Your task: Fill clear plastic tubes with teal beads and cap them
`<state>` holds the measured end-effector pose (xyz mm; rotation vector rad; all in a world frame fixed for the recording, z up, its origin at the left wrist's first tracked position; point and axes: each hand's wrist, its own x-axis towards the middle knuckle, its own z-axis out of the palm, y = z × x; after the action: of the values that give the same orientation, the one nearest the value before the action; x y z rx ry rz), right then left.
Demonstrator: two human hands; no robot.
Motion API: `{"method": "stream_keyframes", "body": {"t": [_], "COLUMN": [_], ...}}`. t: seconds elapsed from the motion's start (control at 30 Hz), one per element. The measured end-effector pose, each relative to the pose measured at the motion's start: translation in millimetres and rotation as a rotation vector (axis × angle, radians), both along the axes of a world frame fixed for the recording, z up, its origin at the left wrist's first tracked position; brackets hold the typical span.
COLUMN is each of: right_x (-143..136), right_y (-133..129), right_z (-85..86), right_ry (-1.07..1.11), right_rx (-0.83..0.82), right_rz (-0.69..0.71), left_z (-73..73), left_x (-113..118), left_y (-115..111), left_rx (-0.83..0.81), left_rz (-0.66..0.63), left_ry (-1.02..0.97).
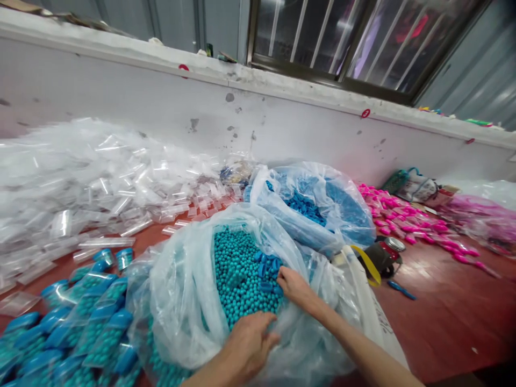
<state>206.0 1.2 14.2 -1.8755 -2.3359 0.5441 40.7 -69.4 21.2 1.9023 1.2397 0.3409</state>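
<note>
A large clear plastic bag (185, 290) stands open, full of small teal balls (234, 269). Several blue caps (268, 271) lie on the balls at the right side of the opening. At these caps is my right hand (296, 287), its fingers pinched together; what they hold, if anything, is too small to name. My left hand (252, 341) hovers over the near edge of the bag opening, fingers spread and thumb apart, with nothing visible in it.
Filled tubes with blue caps (107, 328) pile up at the lower left, beneath a heap of clear empty tubes (100, 177). Behind is a bag of blue caps (306, 207). Pink pieces (403, 215), a dark device (382, 255) and a blue tool (402, 289) lie right.
</note>
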Motion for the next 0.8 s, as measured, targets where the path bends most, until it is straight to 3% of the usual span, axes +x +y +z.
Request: {"method": "stream_keyframes", "body": {"t": [0.13,0.2,0.37,0.47,0.57,0.67,0.8], "right_x": [2,-7,-27,-32,-37,-36,-27], "right_y": [2,-5,-18,-12,-9,-15,-23], "right_z": [-3.7,-2.9,-10.0,-8.8,-10.1,-19.9,-29.1], "right_ry": [-0.070,-0.168,-0.258,-0.280,-0.302,-0.236,-0.161], "right_rx": [0.066,0.087,0.207,0.182,0.269,0.372,0.331], "right_rz": [0.081,0.147,0.223,0.194,0.207,0.265,0.258], "left_z": [3.8,2.6,-11.1,-19.7,-24.7,-28.0,-31.7], "left_x": [-19,-28,-34,-30,-29,-31,-34], "left_y": [27,45,72,72,69,68,67], "left_rx": [0.202,0.235,0.160,0.196,0.246,0.264,0.236], "left_rz": [0.359,0.419,0.396,0.414,0.376,0.340,0.325], "left_ry": [0.122,0.228,0.313,0.363,0.392,0.371,0.368]}}
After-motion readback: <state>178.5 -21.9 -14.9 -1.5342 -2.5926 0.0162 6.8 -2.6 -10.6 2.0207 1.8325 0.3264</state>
